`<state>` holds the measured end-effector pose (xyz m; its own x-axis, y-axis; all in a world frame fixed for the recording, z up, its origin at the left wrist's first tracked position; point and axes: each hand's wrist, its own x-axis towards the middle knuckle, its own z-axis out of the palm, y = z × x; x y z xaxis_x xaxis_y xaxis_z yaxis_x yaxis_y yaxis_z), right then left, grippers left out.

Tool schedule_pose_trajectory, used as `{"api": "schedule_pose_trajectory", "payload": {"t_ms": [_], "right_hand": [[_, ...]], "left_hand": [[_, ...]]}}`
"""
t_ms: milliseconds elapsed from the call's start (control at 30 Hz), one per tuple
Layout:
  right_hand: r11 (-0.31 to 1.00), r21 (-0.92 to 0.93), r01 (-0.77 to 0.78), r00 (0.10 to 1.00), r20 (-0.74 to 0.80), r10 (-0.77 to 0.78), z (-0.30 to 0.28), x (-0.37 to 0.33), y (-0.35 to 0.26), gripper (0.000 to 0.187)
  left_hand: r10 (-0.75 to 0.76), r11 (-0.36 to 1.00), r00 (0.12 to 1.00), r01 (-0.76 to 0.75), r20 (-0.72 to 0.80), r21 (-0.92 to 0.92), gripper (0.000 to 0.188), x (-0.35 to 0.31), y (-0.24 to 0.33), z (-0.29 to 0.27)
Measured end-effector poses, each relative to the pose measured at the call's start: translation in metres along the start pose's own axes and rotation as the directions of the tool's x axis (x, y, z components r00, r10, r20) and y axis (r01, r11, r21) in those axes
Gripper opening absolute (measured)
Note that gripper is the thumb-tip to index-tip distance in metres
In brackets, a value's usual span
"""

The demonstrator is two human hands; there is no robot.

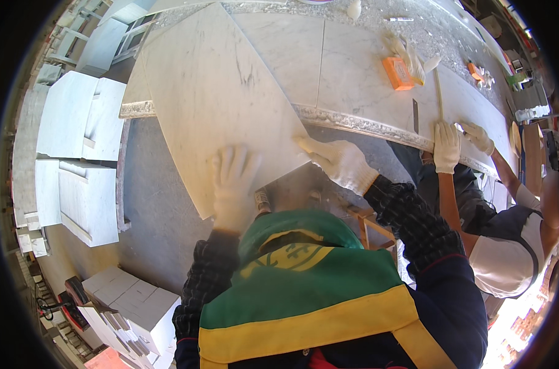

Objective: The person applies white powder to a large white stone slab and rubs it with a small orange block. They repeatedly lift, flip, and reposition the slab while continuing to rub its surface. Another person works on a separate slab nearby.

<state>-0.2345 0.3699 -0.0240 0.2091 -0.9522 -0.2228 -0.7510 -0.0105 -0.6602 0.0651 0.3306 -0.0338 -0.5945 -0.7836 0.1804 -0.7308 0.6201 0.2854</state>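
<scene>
A pale marble slab (215,104) with grey veins lies aslant across the worktable, its near end jutting out past the table's front edge. My left hand (233,181), in a white work glove, rests on the slab's near edge with its fingers spread; it is slightly blurred. At the slab's right near corner, my gloved right hand (344,165) grips the edge. One of its fingers lies along the top face, and the fingers beneath are hidden.
More marble slabs (359,74) cover the rough-edged table. An orange block (397,74) and loose gloves (408,55) lie there. At right, a co-worker's gloved hands (447,146) press near a tape measure (439,92). White stone pieces (76,117) stand left; stacked boards (132,301) stand lower left.
</scene>
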Motion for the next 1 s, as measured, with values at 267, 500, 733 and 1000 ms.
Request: {"api": "schedule_pose_trajectory", "payload": {"t_ms": [267,500,733,1000], "right_hand": [[0.991,0.126,0.036,0.998,-0.056,-0.029,0.001,0.002,-0.001,0.046],[0.985,0.137,0.101,0.993,-0.073,-0.092,0.001,0.002,-0.003,0.041],[0.977,0.21,0.046,0.997,-0.07,-0.032,0.005,-0.002,0.001,0.035],[0.775,0.608,-0.171,0.958,-0.083,0.276,-0.019,-0.064,0.047,0.047]], "left_hand": [[-0.007,1.0,0.998,0.006,-0.065,-0.016,0.063,0.001,0.005,-0.001],[-0.005,1.0,0.999,0.006,-0.034,0.018,0.064,0.0,0.001,0.002],[0.022,0.999,1.0,-0.022,-0.02,0.043,0.066,0.001,-0.003,0.002],[0.01,0.995,1.0,-0.012,0.021,0.1,0.071,0.008,0.002,0.004]]}}
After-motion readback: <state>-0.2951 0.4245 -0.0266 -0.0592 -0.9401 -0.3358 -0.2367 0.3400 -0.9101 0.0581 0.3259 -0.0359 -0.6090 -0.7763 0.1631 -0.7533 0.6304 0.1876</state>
